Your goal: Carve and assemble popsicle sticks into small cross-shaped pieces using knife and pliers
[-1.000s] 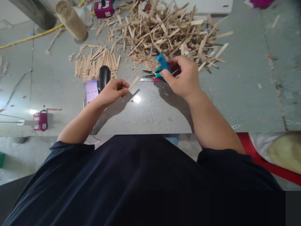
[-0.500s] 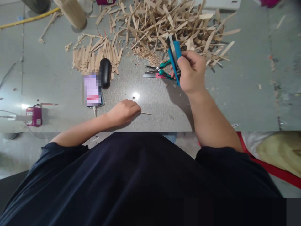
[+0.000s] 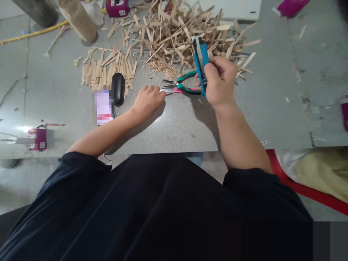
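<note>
My right hand [image 3: 220, 80] is closed round a blue utility knife [image 3: 201, 63], held upright above the table in front of the big heap of wooden sticks [image 3: 185, 32]. My left hand [image 3: 149, 99] is closed on a thin stick [image 3: 169, 93] that pokes out from its fingertips. Between the hands lie pliers with green handles [image 3: 187, 75], spread open, and a pink-handled blade [image 3: 178, 90] partly under them. Small wood shavings [image 3: 162, 69] lie just beyond the pliers.
A smaller pile of sticks [image 3: 102, 72], a black case [image 3: 118, 88] and a phone [image 3: 103, 105] lie to the left. Farther off are a bottle [image 3: 81, 23], a yellow cable [image 3: 29, 34] and purple boxes [image 3: 38, 139]. The table's front edge [image 3: 168, 152] runs near my body.
My left hand has moved forward, away from the table's front edge and closer to the pliers, with the thin stick. My right hand still grips the knife. The view has shifted slightly.
</note>
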The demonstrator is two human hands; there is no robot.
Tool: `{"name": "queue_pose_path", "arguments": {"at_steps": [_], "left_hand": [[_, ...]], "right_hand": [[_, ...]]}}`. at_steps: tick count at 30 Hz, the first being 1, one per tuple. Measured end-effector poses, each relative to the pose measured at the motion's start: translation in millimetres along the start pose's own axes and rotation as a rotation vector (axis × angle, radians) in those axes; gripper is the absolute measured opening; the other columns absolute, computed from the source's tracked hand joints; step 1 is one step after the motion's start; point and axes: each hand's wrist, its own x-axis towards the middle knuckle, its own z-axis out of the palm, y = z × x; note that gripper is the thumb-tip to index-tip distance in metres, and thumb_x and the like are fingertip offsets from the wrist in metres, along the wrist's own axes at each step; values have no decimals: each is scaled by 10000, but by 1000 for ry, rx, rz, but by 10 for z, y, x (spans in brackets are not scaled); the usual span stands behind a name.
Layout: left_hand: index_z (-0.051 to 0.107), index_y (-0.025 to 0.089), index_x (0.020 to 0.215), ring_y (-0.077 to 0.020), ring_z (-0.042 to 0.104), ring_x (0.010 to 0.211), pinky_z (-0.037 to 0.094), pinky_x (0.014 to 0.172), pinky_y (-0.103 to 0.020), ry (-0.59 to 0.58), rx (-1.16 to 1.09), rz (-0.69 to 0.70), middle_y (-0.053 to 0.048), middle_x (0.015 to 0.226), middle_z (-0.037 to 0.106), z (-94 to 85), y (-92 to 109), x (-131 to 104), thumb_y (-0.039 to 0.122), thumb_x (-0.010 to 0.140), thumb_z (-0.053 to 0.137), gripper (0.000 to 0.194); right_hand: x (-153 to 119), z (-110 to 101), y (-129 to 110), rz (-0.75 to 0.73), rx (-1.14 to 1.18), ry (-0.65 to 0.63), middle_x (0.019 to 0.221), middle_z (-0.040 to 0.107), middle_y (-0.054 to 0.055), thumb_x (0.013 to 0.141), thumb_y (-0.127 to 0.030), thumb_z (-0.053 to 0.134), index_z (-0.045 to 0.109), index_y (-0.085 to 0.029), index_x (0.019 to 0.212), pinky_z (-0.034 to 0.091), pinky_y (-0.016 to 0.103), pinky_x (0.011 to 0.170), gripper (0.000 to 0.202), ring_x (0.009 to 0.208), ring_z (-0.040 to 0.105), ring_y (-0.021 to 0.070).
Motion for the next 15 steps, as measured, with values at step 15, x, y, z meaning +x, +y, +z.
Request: {"name": "queue_pose_path", "arguments": {"at_steps": [15], "left_hand": [[777,179,1070,-236,752,879,549,794,-359,-136,-395,-135,-111,1028,818,-113,-325,-900,206,1031,691,97]], "right_hand": [[-271,281,-59,3,113,-156,838,696,-36,888,-876,826,572,-422,1368,534,444,655,708,684,587,228]]}}
